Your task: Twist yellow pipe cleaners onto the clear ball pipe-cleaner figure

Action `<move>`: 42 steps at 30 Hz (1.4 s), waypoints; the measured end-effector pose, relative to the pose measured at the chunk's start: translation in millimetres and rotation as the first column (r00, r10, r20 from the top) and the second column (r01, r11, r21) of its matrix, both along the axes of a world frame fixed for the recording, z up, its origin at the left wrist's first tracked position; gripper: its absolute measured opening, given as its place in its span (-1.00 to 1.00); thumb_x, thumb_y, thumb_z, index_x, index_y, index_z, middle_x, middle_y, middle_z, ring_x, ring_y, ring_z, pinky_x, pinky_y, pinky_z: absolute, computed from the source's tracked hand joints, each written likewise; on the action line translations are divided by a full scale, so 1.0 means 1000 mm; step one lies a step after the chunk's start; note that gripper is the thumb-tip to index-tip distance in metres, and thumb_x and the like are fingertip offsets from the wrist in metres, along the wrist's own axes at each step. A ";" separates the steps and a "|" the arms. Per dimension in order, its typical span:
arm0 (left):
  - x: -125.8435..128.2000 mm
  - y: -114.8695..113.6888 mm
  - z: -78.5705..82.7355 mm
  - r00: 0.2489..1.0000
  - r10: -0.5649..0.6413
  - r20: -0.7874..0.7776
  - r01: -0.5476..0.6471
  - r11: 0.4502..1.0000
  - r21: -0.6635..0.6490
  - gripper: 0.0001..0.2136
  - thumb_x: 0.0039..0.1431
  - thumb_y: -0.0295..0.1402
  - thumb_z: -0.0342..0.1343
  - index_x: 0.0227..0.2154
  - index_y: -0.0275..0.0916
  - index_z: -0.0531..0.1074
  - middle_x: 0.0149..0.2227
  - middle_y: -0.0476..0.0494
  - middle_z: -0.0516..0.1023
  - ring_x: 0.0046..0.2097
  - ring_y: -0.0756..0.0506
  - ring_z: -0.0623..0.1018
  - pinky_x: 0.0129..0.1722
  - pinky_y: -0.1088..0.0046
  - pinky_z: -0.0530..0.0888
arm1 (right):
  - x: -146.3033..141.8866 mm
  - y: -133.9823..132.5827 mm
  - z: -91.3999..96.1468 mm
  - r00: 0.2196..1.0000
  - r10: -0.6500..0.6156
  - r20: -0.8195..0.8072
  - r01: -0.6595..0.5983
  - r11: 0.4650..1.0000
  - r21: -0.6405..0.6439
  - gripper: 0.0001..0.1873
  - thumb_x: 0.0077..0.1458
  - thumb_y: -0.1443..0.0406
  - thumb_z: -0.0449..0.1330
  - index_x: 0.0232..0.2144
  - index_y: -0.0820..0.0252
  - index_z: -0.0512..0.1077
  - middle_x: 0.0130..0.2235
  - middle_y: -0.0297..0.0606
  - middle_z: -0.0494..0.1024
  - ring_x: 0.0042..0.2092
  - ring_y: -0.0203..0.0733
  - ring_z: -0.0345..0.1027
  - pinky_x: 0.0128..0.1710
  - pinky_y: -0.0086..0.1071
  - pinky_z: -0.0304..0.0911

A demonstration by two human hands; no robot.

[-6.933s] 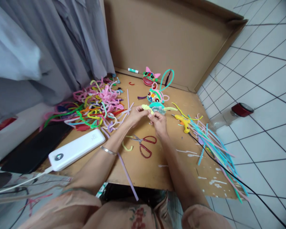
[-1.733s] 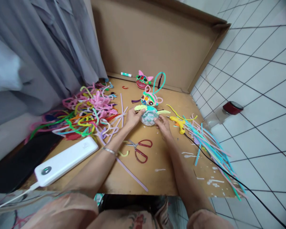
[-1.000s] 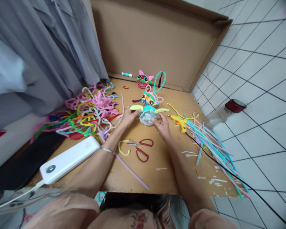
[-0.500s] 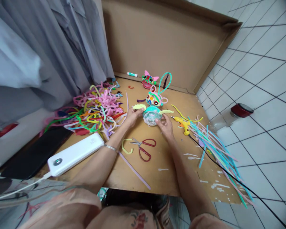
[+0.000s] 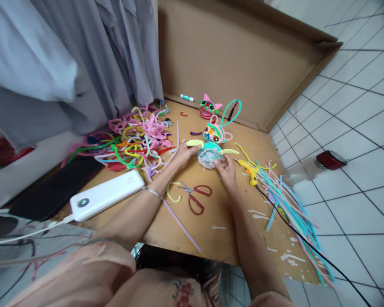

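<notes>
Turquoise-and-clear ball (image 5: 210,157) with yellow fuzzy strips (image 5: 229,151) at both sides, held between hands near middle of table (image 5: 217,207). Left hand (image 5: 184,156): thumb and fingers pinched on ball's left edge, by strip. Right hand (image 5: 228,171): fingers part-curled, thumb against ball's right side. Decorated animal head (image 5: 215,133) close behind, crowding far side. Hot glue gun (image 5: 252,171) just right, straight pipe cleaners (image 5: 296,221) beyond. Scissors (image 5: 196,198) nearer person; tangled pipe cleaners (image 5: 144,134), white power bank (image 5: 107,196) left.

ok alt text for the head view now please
Two hands hold a round teal-and-clear craft piece with pale yellow strips at a brown tabletop. Red-handled scissors lie nearer the wearer, tangled pipe cleaners to the left, a yellow glue gun to the right.
</notes>
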State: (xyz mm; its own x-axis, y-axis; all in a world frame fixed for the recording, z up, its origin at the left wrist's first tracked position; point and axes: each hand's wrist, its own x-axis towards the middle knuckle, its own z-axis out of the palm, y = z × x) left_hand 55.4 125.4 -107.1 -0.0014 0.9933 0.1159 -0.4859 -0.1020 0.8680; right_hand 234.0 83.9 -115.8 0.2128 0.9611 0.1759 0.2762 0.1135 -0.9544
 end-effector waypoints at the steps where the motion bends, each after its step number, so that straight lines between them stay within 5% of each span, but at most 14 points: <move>1: 0.000 -0.001 0.001 1.000 -0.002 0.001 0.002 1.000 0.001 -0.58 -0.35 -0.22 0.43 -0.39 -0.33 0.51 -0.36 -0.14 0.59 -0.31 -0.09 0.55 -0.17 0.32 0.46 | 0.000 0.000 0.000 1.000 0.005 0.003 -0.005 1.000 0.003 -0.22 -0.21 -0.02 0.29 0.04 0.25 0.33 -0.06 -0.15 0.38 -0.41 -0.38 0.25 -0.34 -0.37 0.30; 19: -0.007 -0.005 0.007 0.983 0.036 -0.181 -0.021 0.996 0.083 -0.59 -0.31 -0.15 0.39 -0.41 -0.31 0.48 -0.43 -0.04 0.54 -0.38 -0.02 0.46 -0.24 0.42 0.41 | 0.002 -0.002 -0.009 0.998 0.009 0.070 -0.016 0.995 0.101 -0.35 -0.09 -0.01 0.26 0.00 0.20 0.36 -0.08 -0.16 0.37 -0.43 -0.40 0.25 -0.41 -0.40 0.31; 37: -0.030 0.002 0.019 0.780 0.036 -0.625 0.116 0.973 0.201 -0.67 -0.11 -0.15 0.23 -0.40 -0.35 0.44 -0.46 -0.03 0.42 -0.41 0.00 0.38 -0.35 0.47 0.32 | -0.005 -0.010 -0.002 0.979 0.041 0.200 -0.078 0.980 0.182 -0.40 -0.01 0.06 0.23 0.06 0.18 0.36 -0.10 -0.16 0.35 -0.39 -0.34 0.29 -0.37 -0.35 0.35; 42: -0.027 0.000 0.022 0.776 0.040 -0.629 0.139 0.963 0.232 -0.70 -0.11 -0.17 0.21 -0.43 -0.34 0.42 -0.44 -0.03 0.41 -0.41 0.02 0.38 -0.37 0.49 0.32 | -0.006 -0.009 -0.001 0.983 0.019 0.180 -0.054 0.981 0.186 -0.42 -0.05 0.07 0.25 0.01 0.20 0.39 -0.14 -0.18 0.35 -0.41 -0.34 0.28 -0.41 -0.36 0.33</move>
